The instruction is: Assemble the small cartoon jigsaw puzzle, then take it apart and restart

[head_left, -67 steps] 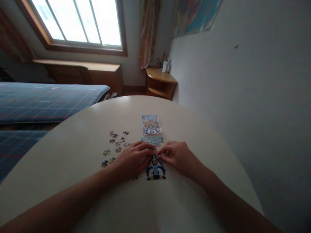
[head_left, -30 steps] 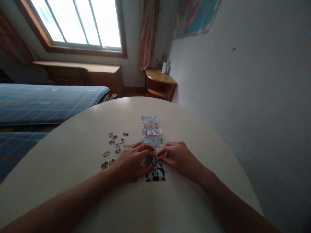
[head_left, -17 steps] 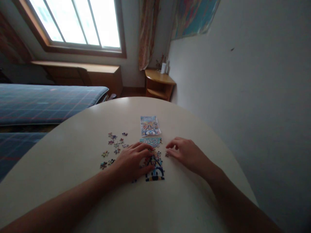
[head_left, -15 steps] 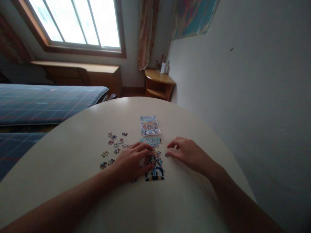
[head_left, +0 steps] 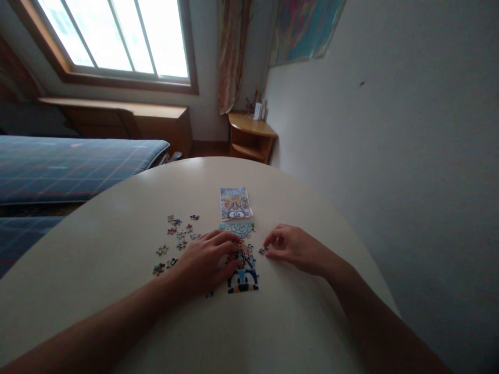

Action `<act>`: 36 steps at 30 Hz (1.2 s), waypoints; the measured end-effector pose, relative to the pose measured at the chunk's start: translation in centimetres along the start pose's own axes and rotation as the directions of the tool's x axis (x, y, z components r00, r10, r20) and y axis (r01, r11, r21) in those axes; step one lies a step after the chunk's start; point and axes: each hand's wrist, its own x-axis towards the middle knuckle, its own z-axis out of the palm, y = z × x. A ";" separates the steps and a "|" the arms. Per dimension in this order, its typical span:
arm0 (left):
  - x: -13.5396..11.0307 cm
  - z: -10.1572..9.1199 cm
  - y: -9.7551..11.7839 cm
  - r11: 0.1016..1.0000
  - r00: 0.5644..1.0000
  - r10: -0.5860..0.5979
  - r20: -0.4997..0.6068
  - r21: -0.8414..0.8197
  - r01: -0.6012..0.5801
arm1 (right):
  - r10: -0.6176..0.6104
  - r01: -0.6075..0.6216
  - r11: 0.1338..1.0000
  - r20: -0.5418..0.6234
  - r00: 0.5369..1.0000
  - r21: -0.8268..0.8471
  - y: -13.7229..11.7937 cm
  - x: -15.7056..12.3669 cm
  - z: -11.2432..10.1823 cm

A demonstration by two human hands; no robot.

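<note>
We see the left hand (head_left: 208,259) lying across the partly joined puzzle (head_left: 243,280) on the table (head_left: 296,322), its thumb apart from its fingers. At the right hand (head_left: 296,250), thumb and forefinger reach a small piece (head_left: 262,251) just beside the puzzle's right edge; whether they clamp it, we cannot tell. We judge single-piece handling in hand, calling for a secure pinch and careful orientation.

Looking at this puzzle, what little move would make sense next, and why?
Probably pinching the lone piece right of the joined puzzle with the right hand: its fingertips are close by, though whether they grip it is unclear, and the left hand covers part of the puzzle.
</note>
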 end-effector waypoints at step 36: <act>0.6 -2.3 -1.9 0.945 0.934 -0.302 -0.192 -0.188 0.267 | -0.120 0.116 0.992 -0.092 0.988 -0.046 0.0 0.9 0.8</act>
